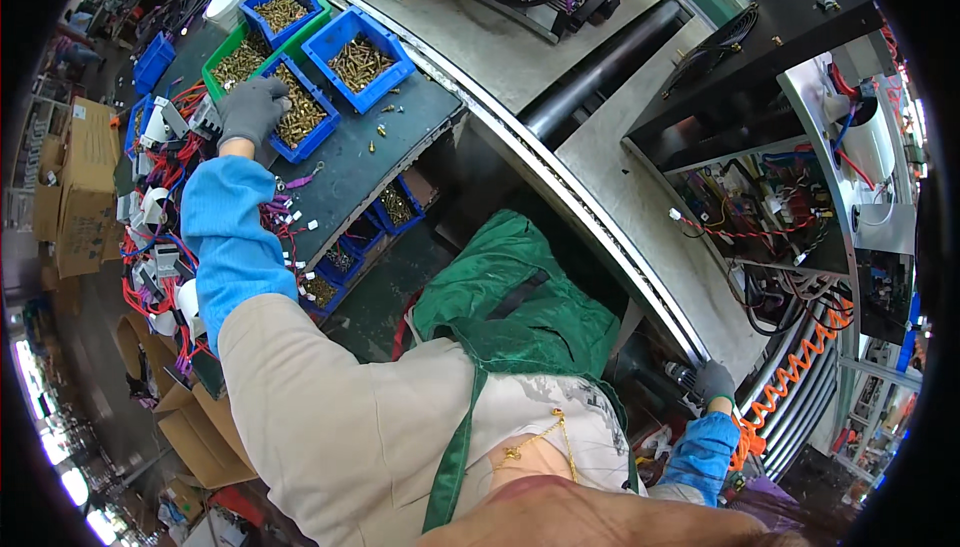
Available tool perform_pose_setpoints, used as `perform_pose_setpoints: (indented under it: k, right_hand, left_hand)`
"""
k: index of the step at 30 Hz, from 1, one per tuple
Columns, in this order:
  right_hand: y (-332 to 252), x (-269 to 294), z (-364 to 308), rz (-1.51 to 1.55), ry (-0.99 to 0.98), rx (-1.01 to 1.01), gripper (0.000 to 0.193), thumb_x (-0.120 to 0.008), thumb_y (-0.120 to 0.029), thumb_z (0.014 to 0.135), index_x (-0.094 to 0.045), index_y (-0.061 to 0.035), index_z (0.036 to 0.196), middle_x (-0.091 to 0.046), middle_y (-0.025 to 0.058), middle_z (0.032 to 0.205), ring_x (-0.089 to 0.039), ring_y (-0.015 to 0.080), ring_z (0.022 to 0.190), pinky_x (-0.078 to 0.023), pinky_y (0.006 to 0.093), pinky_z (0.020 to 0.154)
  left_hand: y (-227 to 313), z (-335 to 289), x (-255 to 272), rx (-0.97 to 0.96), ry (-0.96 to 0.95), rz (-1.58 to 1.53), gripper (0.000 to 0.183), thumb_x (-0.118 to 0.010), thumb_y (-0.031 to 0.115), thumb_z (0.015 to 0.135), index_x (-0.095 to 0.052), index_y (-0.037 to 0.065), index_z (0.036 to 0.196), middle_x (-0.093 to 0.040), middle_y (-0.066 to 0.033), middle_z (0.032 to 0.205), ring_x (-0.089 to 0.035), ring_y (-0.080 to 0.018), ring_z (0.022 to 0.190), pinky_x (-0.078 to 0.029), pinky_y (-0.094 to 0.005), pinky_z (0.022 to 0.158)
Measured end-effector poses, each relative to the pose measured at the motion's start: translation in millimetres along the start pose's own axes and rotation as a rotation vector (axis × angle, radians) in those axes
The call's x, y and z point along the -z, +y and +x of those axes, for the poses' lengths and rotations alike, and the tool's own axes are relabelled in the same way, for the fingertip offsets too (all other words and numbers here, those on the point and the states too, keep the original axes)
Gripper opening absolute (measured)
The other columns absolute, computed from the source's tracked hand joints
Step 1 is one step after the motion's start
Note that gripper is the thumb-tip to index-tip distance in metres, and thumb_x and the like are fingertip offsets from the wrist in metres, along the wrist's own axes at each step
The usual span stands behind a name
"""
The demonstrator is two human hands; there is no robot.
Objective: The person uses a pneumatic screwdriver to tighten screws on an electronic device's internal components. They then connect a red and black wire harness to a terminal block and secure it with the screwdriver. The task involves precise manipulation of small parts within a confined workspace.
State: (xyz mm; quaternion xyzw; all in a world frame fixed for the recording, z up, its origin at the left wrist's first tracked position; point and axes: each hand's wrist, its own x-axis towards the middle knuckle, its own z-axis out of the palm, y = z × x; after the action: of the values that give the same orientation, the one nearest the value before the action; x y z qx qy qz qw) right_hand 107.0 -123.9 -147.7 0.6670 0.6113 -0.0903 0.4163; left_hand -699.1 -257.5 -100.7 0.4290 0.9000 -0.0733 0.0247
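Observation:
My left hand (pixel 252 110), in a grey glove with a blue sleeve cover, reaches into a blue bin of brass screws (pixel 300 112) on the dark side table (pixel 365 172); the fingers are curled over the screws. My right hand (pixel 714 381), also grey-gloved, is low at the right by the conveyor edge, closed around a dark tool grip (pixel 684 375) fed by an orange coiled hose (pixel 800 372). An open black electrical chassis (pixel 770 207) with red and black wiring lies on the conveyor to the right.
More bins of screws stand around: a blue bin (pixel 360 59), a green bin (pixel 235 62), another blue bin (pixel 282 9), and small blue bins (pixel 385 209) under the table edge. Wire harnesses (pixel 160 237) pile at the left. Cardboard boxes (pixel 80 187) sit beyond. A green apron (pixel 520 297) hangs below.

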Motion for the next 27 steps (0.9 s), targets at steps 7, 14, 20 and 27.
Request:
perform_pose_setpoints:
  k: [7, 14, 20, 27]
  right_hand:
    - [-9.6, 11.9, -10.5, 0.005, -0.011, -0.021, 0.035, -0.044, -0.029, 0.088, -0.063, -0.0028, 0.102, -0.063, 0.0233, 0.100, -0.062, 0.0373, 0.095, -0.048, 0.0463, 0.082]
    - [-4.9, 3.2, -8.2, 0.004, 0.030, -0.036, 0.037, -0.045, -0.032, 0.088, -0.062, -0.0025, 0.103, -0.062, 0.0239, 0.103, -0.061, 0.0373, 0.097, -0.047, 0.0466, 0.084]
    - [-7.7, 5.2, -9.9, 0.001, 0.025, -0.002, 0.032, -0.044, -0.025, 0.087, -0.064, -0.0036, 0.100, -0.064, 0.0213, 0.102, -0.062, 0.0357, 0.095, -0.049, 0.0449, 0.082]
    - [17.6, -31.8, 19.8, -0.124, 0.087, 0.132, 0.030, -0.044, -0.023, 0.084, -0.068, -0.0061, 0.090, -0.066, 0.0179, 0.096, -0.065, 0.0342, 0.087, -0.052, 0.0447, 0.075]
  left_hand:
    - [22.8, -5.5, -7.6, 0.010, 0.144, 0.181, 0.015, -0.054, 0.020, 0.086, -0.063, 0.013, 0.095, -0.062, -0.0133, 0.101, -0.061, -0.0305, 0.096, -0.050, -0.0409, 0.078]
    - [-7.5, 5.1, -27.5, 0.135, 0.354, -0.261, 0.021, -0.051, 0.023, 0.088, -0.061, 0.010, 0.102, -0.063, -0.0179, 0.100, -0.060, -0.0344, 0.095, -0.047, -0.0435, 0.082]
    - [-44.7, -2.1, -37.0, 0.228, 0.410, -0.502, 0.028, -0.052, 0.032, 0.087, -0.060, 0.010, 0.103, -0.063, -0.0181, 0.099, -0.060, -0.0342, 0.095, -0.045, -0.0404, 0.081]
    - [112.8, -31.3, -1.0, -0.208, 0.304, -0.839, 0.022, -0.056, 0.025, 0.086, -0.062, 0.009, 0.099, -0.064, -0.0150, 0.088, -0.061, -0.0277, 0.084, -0.047, -0.0388, 0.075]
